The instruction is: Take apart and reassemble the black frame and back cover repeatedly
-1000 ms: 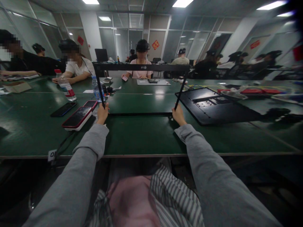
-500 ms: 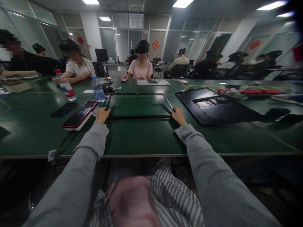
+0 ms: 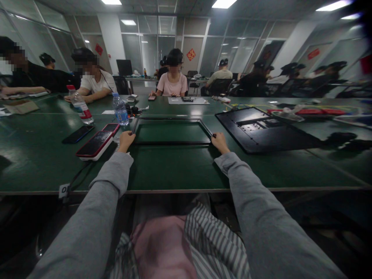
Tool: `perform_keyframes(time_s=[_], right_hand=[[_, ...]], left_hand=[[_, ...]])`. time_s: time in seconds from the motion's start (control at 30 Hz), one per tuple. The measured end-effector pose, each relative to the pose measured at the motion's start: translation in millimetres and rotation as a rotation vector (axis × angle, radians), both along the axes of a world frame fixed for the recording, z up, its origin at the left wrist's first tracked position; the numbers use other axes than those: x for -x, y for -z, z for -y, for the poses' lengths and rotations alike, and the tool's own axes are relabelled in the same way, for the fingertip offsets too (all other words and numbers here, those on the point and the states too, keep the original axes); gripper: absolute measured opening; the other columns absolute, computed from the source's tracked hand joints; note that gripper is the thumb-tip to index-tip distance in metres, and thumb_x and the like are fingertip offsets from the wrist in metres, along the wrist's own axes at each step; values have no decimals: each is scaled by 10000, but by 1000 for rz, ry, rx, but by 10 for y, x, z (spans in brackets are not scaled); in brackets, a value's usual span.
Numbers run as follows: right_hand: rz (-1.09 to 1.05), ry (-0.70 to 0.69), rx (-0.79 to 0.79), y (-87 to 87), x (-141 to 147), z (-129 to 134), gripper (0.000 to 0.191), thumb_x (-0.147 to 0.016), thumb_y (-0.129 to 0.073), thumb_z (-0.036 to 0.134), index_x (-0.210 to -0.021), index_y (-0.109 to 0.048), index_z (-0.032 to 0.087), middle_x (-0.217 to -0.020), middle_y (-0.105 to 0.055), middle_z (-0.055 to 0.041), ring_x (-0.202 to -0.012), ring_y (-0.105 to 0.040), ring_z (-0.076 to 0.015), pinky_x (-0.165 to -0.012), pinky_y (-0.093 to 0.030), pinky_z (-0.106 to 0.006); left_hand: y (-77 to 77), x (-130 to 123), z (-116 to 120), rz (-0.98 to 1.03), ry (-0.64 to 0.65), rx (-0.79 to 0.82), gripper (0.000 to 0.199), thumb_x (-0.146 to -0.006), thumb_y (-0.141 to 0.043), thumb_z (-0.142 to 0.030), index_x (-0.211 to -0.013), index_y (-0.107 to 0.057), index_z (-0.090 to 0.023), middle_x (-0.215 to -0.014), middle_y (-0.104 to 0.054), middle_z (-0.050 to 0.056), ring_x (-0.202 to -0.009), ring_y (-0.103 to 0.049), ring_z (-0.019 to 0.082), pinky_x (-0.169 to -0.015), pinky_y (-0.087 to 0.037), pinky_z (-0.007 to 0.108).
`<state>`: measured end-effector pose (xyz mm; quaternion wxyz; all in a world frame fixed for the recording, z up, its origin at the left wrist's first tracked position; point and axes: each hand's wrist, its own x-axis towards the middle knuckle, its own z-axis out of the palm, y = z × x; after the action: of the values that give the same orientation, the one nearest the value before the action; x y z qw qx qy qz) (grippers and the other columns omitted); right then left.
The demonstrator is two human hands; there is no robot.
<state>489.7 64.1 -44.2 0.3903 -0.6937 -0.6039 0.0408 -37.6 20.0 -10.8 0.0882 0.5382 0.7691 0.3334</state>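
A thin black rectangular frame (image 3: 171, 143), like a monitor bezel, lies level at the middle of the green table (image 3: 174, 170). My left hand (image 3: 126, 141) grips its left side near the front corner. On the opposite side my right hand (image 3: 220, 142) has its fingers closed round the right edge. Green tabletop shows through the frame's opening. To the right of my right hand lies a black monitor back panel (image 3: 252, 135), apart from the frame. Whether the frame's near edge rests on the table or is slightly raised I cannot tell.
Left of my left hand stand a red-edged phone-like device (image 3: 94, 145), a dark phone (image 3: 78, 134) and two water bottles, one blue-capped (image 3: 121, 112), one red-capped (image 3: 80, 106). Cables and red items (image 3: 316, 112) lie at the far right. A person in pink (image 3: 173, 83) sits opposite.
The frame's far edge has come down and slightly nearer, so the frame lies flatter. Both hands keep their grip in nearly the same place.
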Motion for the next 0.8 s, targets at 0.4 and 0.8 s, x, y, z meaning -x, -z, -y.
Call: perform_keyframes(time_s=[0.4, 0.8], right_hand=[[-39, -20, 4, -70, 40, 57, 314, -704, -544, 161, -960, -725, 145, -943, -645, -164, -1104, -586, -340, -1092, -450, -531], [-2, -25, 22, -71, 44, 73, 370, -698, -560, 170, -1014, -732, 87, -1025, -660, -202, -1120, -595, -338, -1087, -455, -487]], left_hand=[[-45, -57, 88, -68, 24, -24, 408, -864, -610, -256, -1220, -760, -126, -1248, -738, 165, -1191, -675, 311, -1004, -496, 367], [-111, -75, 130, -64, 19, 3, 360, -838, -610, -258, -1139, -779, -155, -1144, -776, 130, -1113, -700, 277, -904, -506, 305]])
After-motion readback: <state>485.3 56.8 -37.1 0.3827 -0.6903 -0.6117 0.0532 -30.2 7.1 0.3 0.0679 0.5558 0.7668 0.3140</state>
